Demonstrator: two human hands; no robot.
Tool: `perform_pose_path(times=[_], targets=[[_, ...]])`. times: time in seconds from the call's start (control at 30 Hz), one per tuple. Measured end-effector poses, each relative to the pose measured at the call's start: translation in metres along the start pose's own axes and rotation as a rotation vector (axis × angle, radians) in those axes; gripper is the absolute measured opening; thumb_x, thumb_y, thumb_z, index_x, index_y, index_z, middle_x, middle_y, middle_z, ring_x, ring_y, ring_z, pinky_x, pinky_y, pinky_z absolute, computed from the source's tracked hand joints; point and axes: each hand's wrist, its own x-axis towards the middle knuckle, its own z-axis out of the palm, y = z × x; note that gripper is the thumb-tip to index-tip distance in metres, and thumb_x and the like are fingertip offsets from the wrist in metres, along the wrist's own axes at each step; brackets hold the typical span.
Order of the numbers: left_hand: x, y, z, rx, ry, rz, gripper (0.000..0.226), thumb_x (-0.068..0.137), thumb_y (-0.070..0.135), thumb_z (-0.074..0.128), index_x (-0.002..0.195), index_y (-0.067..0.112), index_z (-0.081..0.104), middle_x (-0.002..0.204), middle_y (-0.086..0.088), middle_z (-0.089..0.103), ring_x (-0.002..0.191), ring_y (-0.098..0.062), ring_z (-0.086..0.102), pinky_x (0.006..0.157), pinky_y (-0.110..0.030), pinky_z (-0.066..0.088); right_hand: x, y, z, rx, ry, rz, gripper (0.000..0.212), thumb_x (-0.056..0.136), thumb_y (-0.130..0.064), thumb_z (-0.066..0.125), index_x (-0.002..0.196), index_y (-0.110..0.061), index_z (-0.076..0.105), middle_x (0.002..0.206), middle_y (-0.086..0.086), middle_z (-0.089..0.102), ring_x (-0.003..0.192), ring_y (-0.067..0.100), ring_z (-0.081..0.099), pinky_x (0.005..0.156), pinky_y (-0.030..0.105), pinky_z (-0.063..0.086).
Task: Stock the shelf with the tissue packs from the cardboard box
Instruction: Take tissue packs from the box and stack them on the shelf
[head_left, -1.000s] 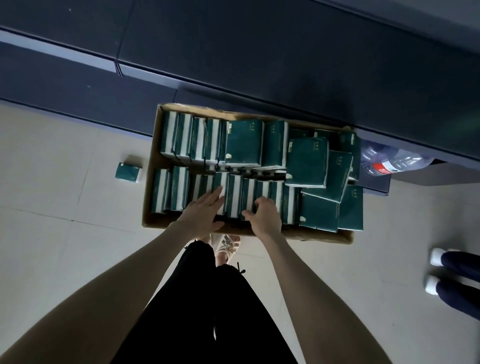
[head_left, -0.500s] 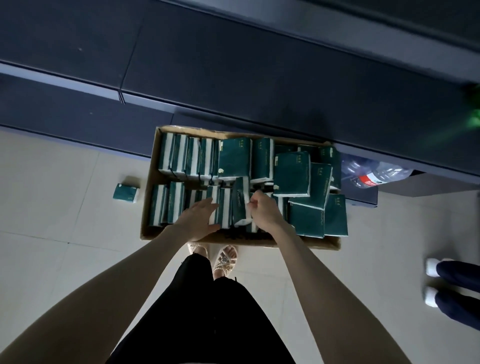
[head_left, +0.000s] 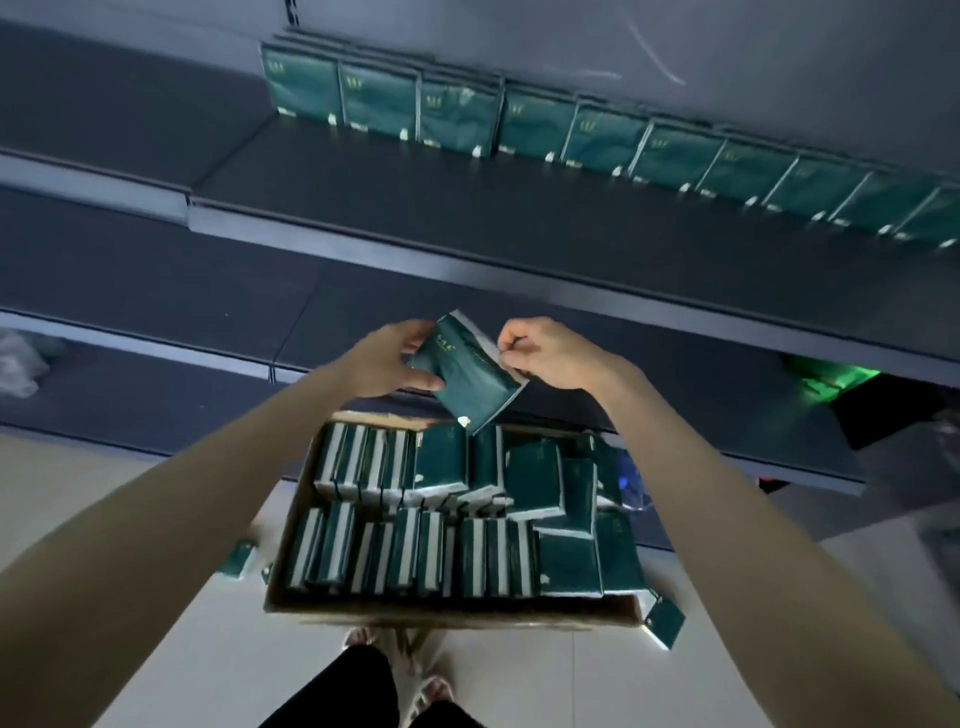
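A dark green tissue pack (head_left: 467, 371) hangs tilted in the air above the cardboard box (head_left: 447, 616). My left hand (head_left: 387, 361) grips its left side, thumb across the front. My right hand (head_left: 545, 353) pinches its upper right edge. The box sits on the floor below, filled with several green packs (head_left: 441, 519) standing in rows, some lying loose on the right. On the upper shelf (head_left: 467, 208) a row of several identical packs (head_left: 597, 137) stands upright along the back.
Two lower dark shelf boards (head_left: 208, 306) lie between the box and the stocked shelf. Loose packs lie on the tiled floor left (head_left: 239, 561) and right (head_left: 665, 621) of the box. My feet (head_left: 410, 670) stand just before the box.
Both hands rose from the box with one pack lifted out of the front row. My view tilted up, bringing the stocked upper shelf into sight.
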Motion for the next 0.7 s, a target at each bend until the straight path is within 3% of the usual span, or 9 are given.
perform_pose_path(times=[0.13, 0.27, 0.4, 0.53, 0.6, 0.7], targets=[[0.016, 0.049, -0.051, 0.018, 0.015, 0.061, 0.040, 0.073, 0.005, 0.080, 0.108, 0.011, 0.062, 0.101, -0.004, 0.068, 0.092, -0.017, 0.063, 0.083, -0.019, 0.050, -0.001, -0.035, -0.064, 0.013, 0.096, -0.039, 0.009, 0.096, -0.025, 0.054, 0.091, -0.020, 0.058, 0.088, -0.005, 0.064, 0.077, 0.008, 0.055, 0.075, 0.025, 0.040], [0.045, 0.079, -0.085, 0.066, 0.117, 0.068, 0.045, 0.065, 0.024, 0.086, 0.101, 0.008, 0.065, 0.096, -0.007, 0.071, 0.090, -0.021, 0.067, 0.088, -0.041, 0.054, 0.011, -0.064, -0.112, 0.033, 0.165, -0.059, 0.034, 0.084, -0.048, 0.066, 0.105, -0.021, 0.062, 0.105, -0.007, 0.066, 0.096, 0.008, 0.061, 0.086, 0.027, 0.045], [0.085, 0.101, -0.108, 0.135, 0.192, 0.108, 0.046, 0.064, 0.030, 0.086, 0.097, 0.007, 0.064, 0.092, -0.005, 0.070, 0.087, -0.019, 0.066, 0.086, -0.039, 0.053, 0.050, -0.081, -0.140, -0.124, 0.224, -0.063, 0.040, 0.073, -0.029, 0.081, 0.106, -0.018, 0.060, 0.105, 0.000, 0.067, 0.095, 0.017, 0.063, 0.089, 0.033, 0.048], [0.133, 0.106, -0.136, 0.224, 0.195, 0.159, 0.057, 0.071, 0.028, 0.083, 0.119, 0.011, 0.059, 0.112, -0.006, 0.065, 0.101, -0.021, 0.062, 0.094, -0.036, 0.049, 0.101, -0.079, -0.170, -0.172, 0.376, -0.023, 0.036, 0.073, -0.021, 0.081, 0.103, -0.014, 0.063, 0.105, 0.005, 0.067, 0.099, 0.024, 0.062, 0.094, 0.042, 0.047], [0.159, 0.105, -0.152, 0.366, 0.215, 0.155, 0.072, 0.076, 0.031, 0.078, 0.137, 0.012, 0.045, 0.134, -0.009, 0.053, 0.118, -0.026, 0.054, 0.100, -0.041, 0.044, 0.126, -0.074, -0.184, -0.234, 0.421, 0.014, 0.042, 0.074, -0.022, 0.081, 0.111, -0.014, 0.063, 0.113, 0.005, 0.065, 0.106, 0.025, 0.059, 0.097, 0.042, 0.045], [0.196, 0.104, -0.173, 0.605, 0.272, 0.161, 0.076, 0.083, 0.033, 0.071, 0.146, 0.016, 0.031, 0.149, -0.008, 0.035, 0.131, -0.031, 0.039, 0.106, -0.046, 0.037, 0.163, -0.061, -0.200, -0.275, 0.488, 0.061, 0.053, 0.076, -0.022, 0.079, 0.125, -0.012, 0.058, 0.125, 0.008, 0.060, 0.116, 0.026, 0.055, 0.100, 0.036, 0.042]])
